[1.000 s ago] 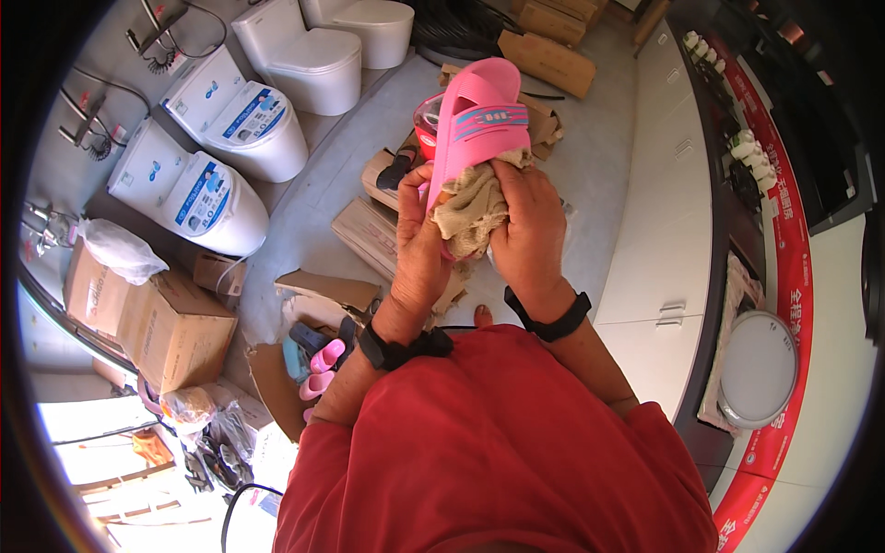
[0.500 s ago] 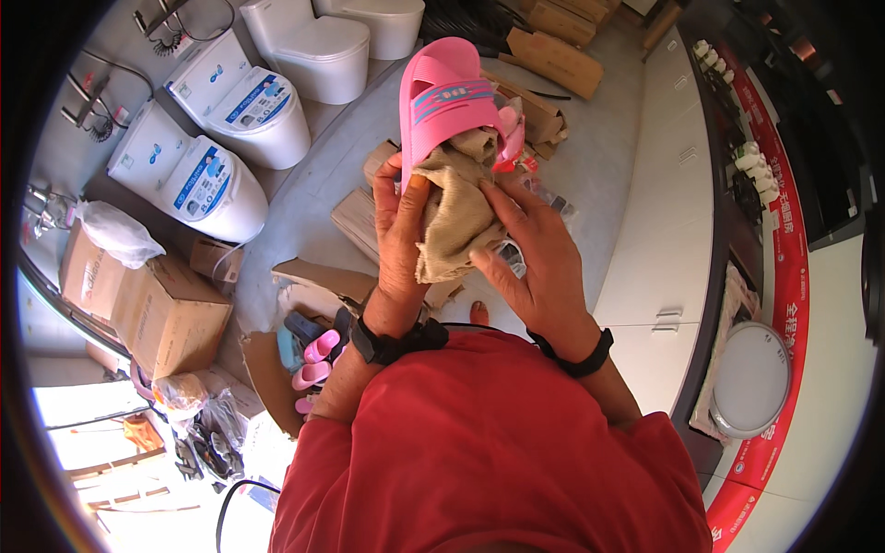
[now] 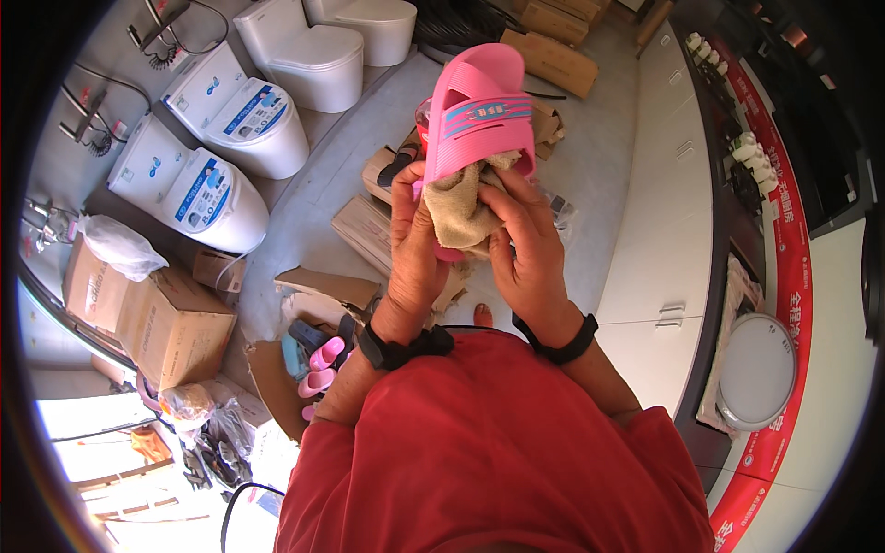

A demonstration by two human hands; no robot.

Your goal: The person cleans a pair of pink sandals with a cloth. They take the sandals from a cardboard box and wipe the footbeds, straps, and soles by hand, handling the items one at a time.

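A pink slide slipper (image 3: 472, 140) with blue stripes on its broad strap is held up in front of me, toe away. My left hand (image 3: 419, 253) is closed on its left edge near the heel, with the thumb against a tan cloth (image 3: 454, 205). The cloth is bunched at the strap opening, partly tucked under the strap. My right hand (image 3: 532, 241) is closed on the cloth's right side, fingers bent into its folds by the slipper's right edge. Most of the slipper's sole is hidden behind cloth and fingers.
An opened cardboard box (image 3: 277, 373) with several slippers (image 3: 318, 381) stands at lower left. More cartons (image 3: 364, 230) lie on the floor beyond my hands. Several white toilets (image 3: 217, 194) line the left wall; white cabinets (image 3: 659, 230) run along the right.
The slipper, cloth and both hands have shifted right. The strap now faces me more squarely, and my right fingers are bent deeper into the cloth.
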